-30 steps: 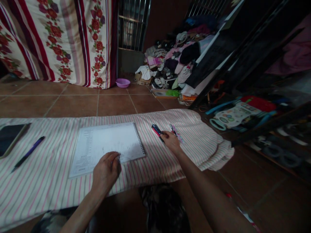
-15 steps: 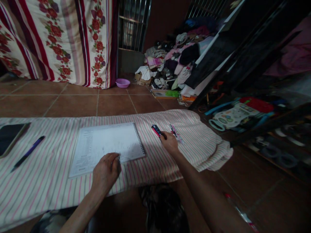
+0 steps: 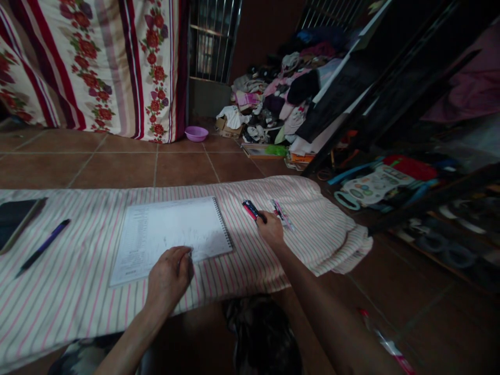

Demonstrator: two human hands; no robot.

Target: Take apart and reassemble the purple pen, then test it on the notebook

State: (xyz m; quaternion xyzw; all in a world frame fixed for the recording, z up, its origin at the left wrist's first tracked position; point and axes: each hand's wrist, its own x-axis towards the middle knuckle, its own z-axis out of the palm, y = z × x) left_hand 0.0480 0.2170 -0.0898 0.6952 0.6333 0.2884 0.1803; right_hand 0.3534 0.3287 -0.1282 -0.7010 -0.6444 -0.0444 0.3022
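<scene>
A spiral notebook (image 3: 172,224) lies open on a striped cloth, its wire binding on the right and faint marks on its white page. My left hand (image 3: 170,273) rests on the notebook's near edge with curled fingers. A tiny shiny bit shows at its fingertips, too small to name. To the right of the notebook, my right hand (image 3: 271,227) is closed around the near end of a small bundle of pens (image 3: 252,209), dark, red and blue. Just beyond that hand lie several slim pink and white pens (image 3: 281,212), partly hidden by it.
On the left of the striped cloth (image 3: 89,312) are a purple-black pen (image 3: 44,248) and a dark flat tablet-like object (image 3: 17,221). Past the cloth stand a purple basin (image 3: 196,134) and a clothes heap (image 3: 289,94). A dark slanted frame (image 3: 344,122) rises at right.
The whole view has shifted very slightly. Both hands keep the same place and grip.
</scene>
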